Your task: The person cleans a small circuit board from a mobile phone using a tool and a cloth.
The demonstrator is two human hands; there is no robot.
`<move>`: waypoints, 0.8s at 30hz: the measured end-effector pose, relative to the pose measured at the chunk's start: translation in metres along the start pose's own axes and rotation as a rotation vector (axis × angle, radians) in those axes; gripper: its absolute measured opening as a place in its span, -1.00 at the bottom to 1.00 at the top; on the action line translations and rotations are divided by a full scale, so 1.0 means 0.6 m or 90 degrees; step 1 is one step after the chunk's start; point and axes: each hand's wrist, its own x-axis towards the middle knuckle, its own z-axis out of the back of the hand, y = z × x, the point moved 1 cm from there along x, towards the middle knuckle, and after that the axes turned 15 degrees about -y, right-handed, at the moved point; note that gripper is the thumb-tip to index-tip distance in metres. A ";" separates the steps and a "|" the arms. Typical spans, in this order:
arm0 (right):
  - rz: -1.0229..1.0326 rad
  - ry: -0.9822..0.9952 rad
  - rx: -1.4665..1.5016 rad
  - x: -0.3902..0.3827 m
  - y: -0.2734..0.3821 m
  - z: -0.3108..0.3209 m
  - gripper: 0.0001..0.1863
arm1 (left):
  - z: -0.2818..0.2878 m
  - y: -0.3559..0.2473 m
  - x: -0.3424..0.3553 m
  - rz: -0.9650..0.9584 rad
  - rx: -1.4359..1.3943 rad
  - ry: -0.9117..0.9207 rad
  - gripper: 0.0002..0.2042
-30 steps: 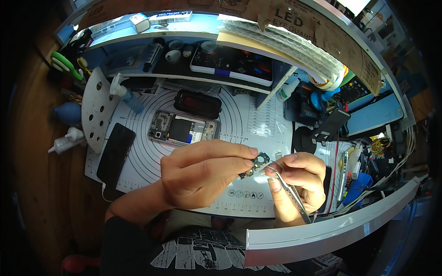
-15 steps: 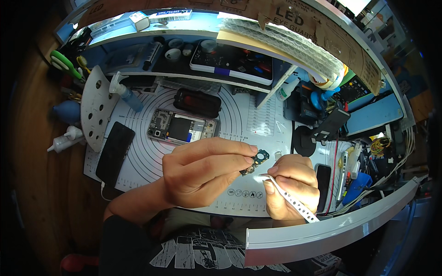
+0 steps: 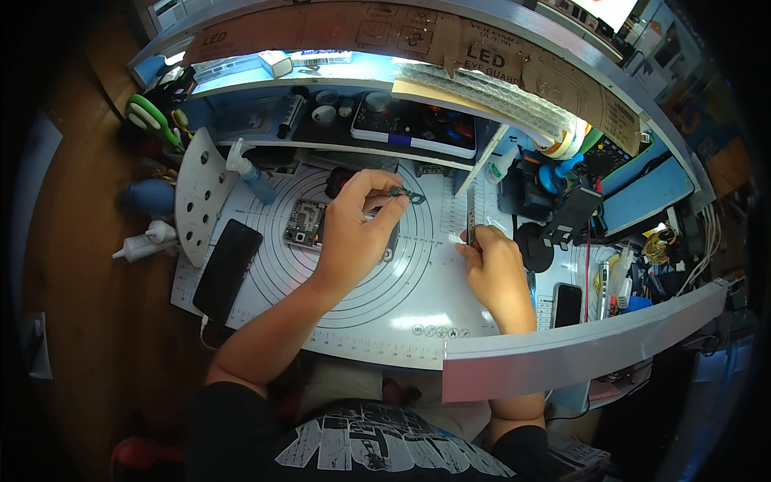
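Board [image 3: 416, 197]: pinched at one end by the left hand [image 3: 355, 229], raised over the ringed part of the mat [image 3: 385, 321]; small, dark green, with a round opening.
Left hand: clasping the board; blocking much of the opened phone [image 3: 305, 223] from view.
Right hand [image 3: 494, 269]: closed around the tweezers [image 3: 471, 210], well apart from the board; contact with the mat, cannot tell.
Tweezers: silver, perforated, pointing away from the body; which end outward, cannot tell.
Opened phone: lying on the mat, innards exposed.
Case [image 3: 336, 183]: black, just beyond the opened phone, mostly hidden.
Mat: white, printed with concentric rings and a scale along the near edge.
Dark phone [image 3: 229, 271]: at the mat's left, slanted, joined to a white cable [image 3: 204, 328].
Spray bottle [image 3: 257, 185]: upright, blue liquid inside, near the holed plate [image 3: 199, 205].
Scissors [image 3: 151, 120]: green-handled, at far left.
Tray [image 3: 422, 132]: up on the shelf, dark inside, white-edged.
Stand [image 3: 572, 217]: black, right of the tweezers.
Small phone [image 3: 568, 307]: flat, right of the right hand.
White bar [image 3: 578, 349]: across the near right, partly covering the right arm [image 3: 516, 408].
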 end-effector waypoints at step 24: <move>0.245 -0.334 -0.089 0.062 0.046 -0.045 -0.86 | 0.013 0.047 0.045 0.237 -0.485 -0.168 -0.89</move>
